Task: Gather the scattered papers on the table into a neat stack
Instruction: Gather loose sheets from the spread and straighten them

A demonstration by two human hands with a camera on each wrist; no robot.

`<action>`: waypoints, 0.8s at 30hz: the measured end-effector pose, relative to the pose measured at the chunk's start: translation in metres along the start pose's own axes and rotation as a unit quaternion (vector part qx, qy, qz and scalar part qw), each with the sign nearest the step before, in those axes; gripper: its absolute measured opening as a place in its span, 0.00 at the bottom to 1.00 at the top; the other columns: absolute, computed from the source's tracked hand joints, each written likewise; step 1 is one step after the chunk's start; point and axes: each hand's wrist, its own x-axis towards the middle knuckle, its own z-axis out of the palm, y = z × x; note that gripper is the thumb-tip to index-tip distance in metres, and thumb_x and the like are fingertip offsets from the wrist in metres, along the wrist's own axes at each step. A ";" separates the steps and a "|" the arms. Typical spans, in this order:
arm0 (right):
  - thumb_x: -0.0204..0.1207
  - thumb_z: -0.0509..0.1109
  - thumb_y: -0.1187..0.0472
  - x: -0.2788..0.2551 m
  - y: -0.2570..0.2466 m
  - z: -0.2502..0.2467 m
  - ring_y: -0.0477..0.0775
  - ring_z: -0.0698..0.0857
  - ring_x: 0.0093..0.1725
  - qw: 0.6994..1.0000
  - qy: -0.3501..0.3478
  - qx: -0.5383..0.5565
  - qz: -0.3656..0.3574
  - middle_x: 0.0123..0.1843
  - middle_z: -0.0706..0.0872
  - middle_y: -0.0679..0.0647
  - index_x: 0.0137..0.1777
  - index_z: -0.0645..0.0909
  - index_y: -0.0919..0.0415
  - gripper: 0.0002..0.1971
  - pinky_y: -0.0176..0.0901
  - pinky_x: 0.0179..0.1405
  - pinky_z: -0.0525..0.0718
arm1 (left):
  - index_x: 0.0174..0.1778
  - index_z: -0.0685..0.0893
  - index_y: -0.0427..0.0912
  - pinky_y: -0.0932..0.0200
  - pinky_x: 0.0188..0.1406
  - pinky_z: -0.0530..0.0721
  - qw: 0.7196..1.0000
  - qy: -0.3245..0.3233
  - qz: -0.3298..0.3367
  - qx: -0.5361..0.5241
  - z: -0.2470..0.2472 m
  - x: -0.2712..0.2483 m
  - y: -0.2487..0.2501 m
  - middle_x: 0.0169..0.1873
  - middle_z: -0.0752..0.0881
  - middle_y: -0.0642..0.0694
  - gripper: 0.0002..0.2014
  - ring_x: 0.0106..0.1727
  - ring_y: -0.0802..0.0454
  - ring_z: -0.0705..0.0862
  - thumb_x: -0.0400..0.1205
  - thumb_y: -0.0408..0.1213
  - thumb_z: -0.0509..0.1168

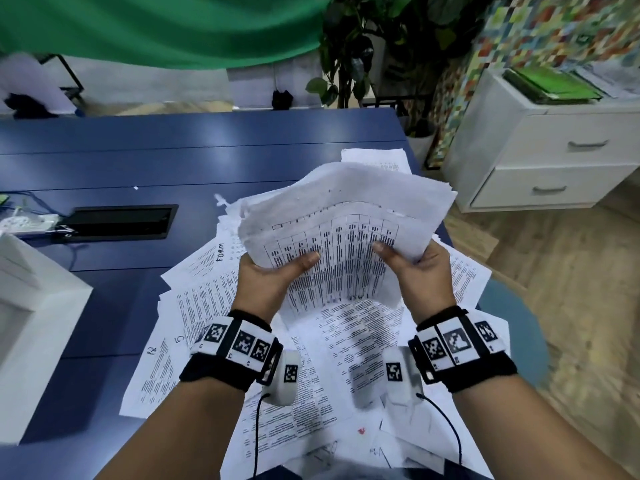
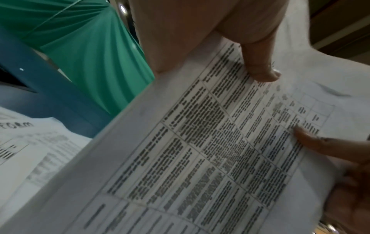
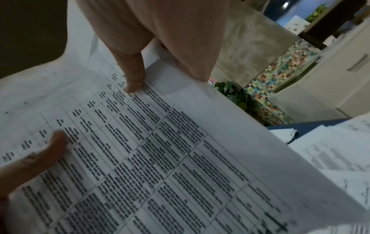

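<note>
Both hands hold a bundle of white printed papers [image 1: 341, 233] lifted above the blue table [image 1: 145, 161]. The top sheet [image 2: 210, 150] carries a table of dense text. My left hand [image 1: 273, 275] grips the bundle's left edge, thumb on top. On the opposite edge my right hand [image 1: 412, 268] grips the same way. In the left wrist view the left thumb [image 2: 262, 68] presses on the printed sheet; in the right wrist view the right thumb [image 3: 134, 79] does the same on that sheet [image 3: 160, 158]. The bundle sags and curls between the hands. More loose sheets [image 1: 207, 306] lie scattered flat underneath, overlapping.
A white box [image 1: 31, 306] stands at the table's left edge. A black cable hatch [image 1: 119, 221] is set in the tabletop, with a power strip [image 1: 27, 223] beside it. To the right stand a white drawer cabinet [image 1: 547, 150] and a potted plant [image 1: 363, 46].
</note>
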 end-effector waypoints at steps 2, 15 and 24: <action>0.67 0.76 0.76 -0.001 0.001 0.000 0.40 0.90 0.41 1.000 0.002 0.011 0.008 0.37 0.92 0.42 0.49 0.86 0.64 0.12 0.30 0.42 0.85 | 0.67 0.70 0.38 0.55 0.70 0.73 1.000 0.016 0.012 0.023 -0.003 0.001 0.002 0.50 0.85 0.54 0.38 0.59 0.54 0.82 0.64 0.38 0.82; 0.57 0.85 0.69 0.002 0.002 0.005 0.50 0.92 0.46 0.996 -0.023 -0.010 0.089 0.43 0.93 0.54 0.48 0.85 0.64 0.19 0.42 0.47 0.88 | 0.73 0.64 0.36 0.62 0.64 0.66 0.997 0.060 0.016 0.043 -0.003 0.008 -0.007 0.56 0.79 0.49 0.51 0.64 0.52 0.74 0.58 0.41 0.85; 0.58 0.85 0.66 -0.004 0.057 -0.010 0.52 0.88 0.44 0.967 -0.080 -0.110 0.218 0.41 0.89 0.53 0.44 0.79 0.60 0.19 0.47 0.45 0.88 | 0.80 0.51 0.31 0.43 0.72 0.69 0.979 0.013 -0.167 0.113 -0.002 0.022 -0.067 0.69 0.75 0.30 0.58 0.72 0.36 0.73 0.63 0.42 0.82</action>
